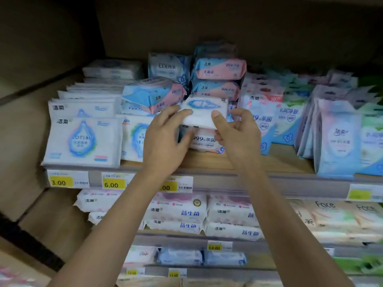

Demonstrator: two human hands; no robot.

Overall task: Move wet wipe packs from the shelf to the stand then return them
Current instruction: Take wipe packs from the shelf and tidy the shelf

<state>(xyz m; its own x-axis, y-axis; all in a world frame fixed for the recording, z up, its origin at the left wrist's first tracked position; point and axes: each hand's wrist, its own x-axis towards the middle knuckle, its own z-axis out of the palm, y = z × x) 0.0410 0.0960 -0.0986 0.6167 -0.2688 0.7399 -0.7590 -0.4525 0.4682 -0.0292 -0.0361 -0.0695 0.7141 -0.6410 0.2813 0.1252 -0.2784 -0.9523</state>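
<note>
Both hands hold one white wipe pack above the shelf: left hand pinches its left end, right hand its right, long axis running side to side.

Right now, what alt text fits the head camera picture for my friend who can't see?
The left hand and right hand hold a white wet wipe pack at a shop shelf crowded with other packs. Yellow price tags line its edge.
</note>
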